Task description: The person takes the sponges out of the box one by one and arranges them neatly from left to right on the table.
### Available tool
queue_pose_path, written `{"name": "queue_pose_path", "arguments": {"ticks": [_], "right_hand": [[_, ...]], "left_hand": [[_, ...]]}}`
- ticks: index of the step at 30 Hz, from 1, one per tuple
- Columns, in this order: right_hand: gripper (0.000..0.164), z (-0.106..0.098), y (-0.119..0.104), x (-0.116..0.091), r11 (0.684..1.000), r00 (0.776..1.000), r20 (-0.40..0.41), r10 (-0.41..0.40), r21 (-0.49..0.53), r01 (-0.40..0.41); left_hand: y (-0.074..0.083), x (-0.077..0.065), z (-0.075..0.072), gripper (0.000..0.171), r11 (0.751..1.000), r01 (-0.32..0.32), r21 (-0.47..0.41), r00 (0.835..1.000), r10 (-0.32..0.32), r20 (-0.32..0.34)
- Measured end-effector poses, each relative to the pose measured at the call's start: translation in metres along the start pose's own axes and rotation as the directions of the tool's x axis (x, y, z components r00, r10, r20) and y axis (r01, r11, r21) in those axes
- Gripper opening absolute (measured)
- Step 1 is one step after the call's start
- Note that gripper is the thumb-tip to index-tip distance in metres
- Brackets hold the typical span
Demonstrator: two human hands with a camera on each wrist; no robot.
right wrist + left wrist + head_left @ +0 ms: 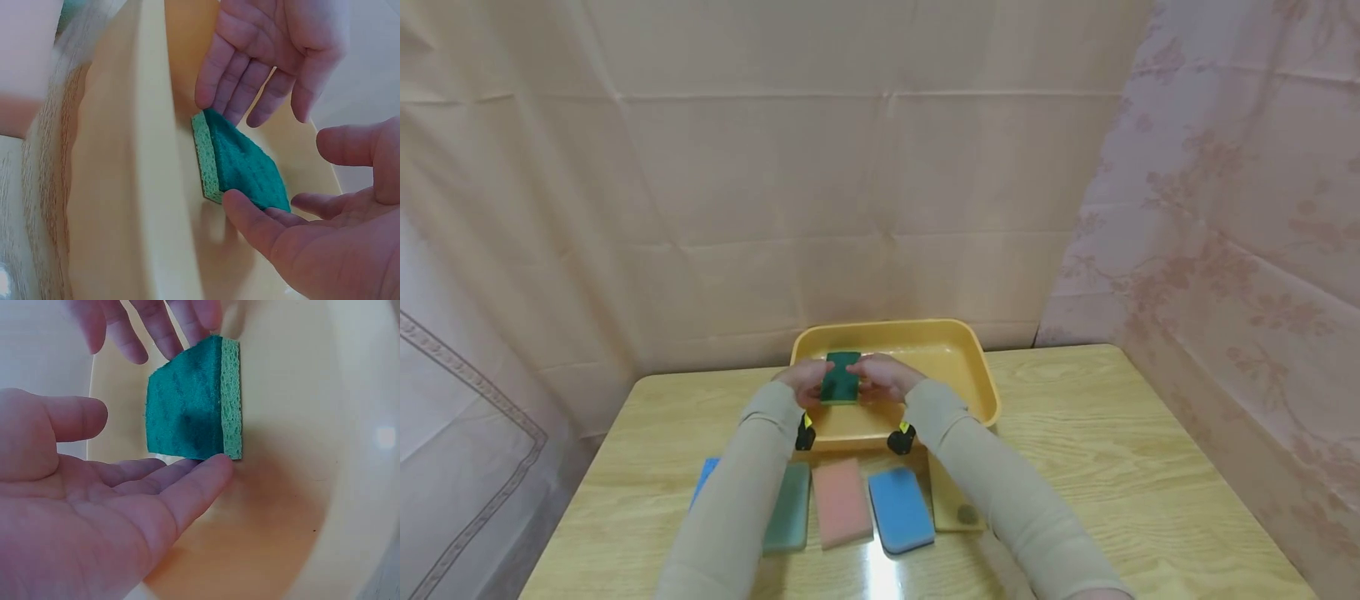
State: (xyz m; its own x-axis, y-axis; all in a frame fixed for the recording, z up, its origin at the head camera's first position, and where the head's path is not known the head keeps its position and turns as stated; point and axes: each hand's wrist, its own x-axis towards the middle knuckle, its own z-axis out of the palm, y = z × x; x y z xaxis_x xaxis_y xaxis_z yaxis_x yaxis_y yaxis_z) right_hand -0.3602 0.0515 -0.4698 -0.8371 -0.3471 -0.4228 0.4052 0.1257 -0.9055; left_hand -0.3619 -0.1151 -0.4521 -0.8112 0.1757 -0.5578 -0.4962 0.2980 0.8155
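A green sponge [840,380] with a dark scouring face and a pale porous side is between my two hands, over the yellow tray [951,367]. My left hand [94,506] has its fingers extended along one end of the sponge, its thumb lifted off. From the opposite end, my right hand [337,237] touches the sponge with straight fingers, thumb also apart from it. In both wrist views the scouring face is turned toward the palms. Whether the sponge rests on the tray floor, I cannot tell.
In front of the tray lie a pink sponge [842,504], a blue sponge [901,510], a pale green sponge [792,508], a yellow sponge [950,500] and a bright blue piece [702,478] partly behind the left sleeve. The wooden table [1112,450] meets curtains at the back and right.
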Motion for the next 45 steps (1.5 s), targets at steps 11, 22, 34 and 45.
{"name": "queue_pose_path", "arguments": {"ticks": [11,22,34,45], "right_hand": [[0.038,0.004,-0.002,-0.002,1.000,1.000,-0.011,0.003,0.017,-0.002],[0.044,0.005,-0.001,-0.002,1.000,1.000,-0.015,-0.018,-0.017,0.018],[0.060,0.006,-0.004,-0.004,0.999,1.000,-0.025,-0.018,-0.043,0.017],[0.061,0.000,-0.001,-0.006,0.999,0.999,-0.025,-0.020,-0.041,0.019]], "left_hand": [[-0.001,0.001,-0.002,0.048,1.000,-0.007,0.004,1.000,0.007,-0.012],[-0.001,-0.004,-0.001,0.049,1.000,-0.013,0.003,0.999,0.013,-0.031],[-0.002,-0.007,0.001,0.048,1.000,-0.026,0.017,0.999,0.027,-0.031],[-0.005,-0.003,0.001,0.054,0.999,-0.019,0.027,1.000,0.019,-0.021]]}}
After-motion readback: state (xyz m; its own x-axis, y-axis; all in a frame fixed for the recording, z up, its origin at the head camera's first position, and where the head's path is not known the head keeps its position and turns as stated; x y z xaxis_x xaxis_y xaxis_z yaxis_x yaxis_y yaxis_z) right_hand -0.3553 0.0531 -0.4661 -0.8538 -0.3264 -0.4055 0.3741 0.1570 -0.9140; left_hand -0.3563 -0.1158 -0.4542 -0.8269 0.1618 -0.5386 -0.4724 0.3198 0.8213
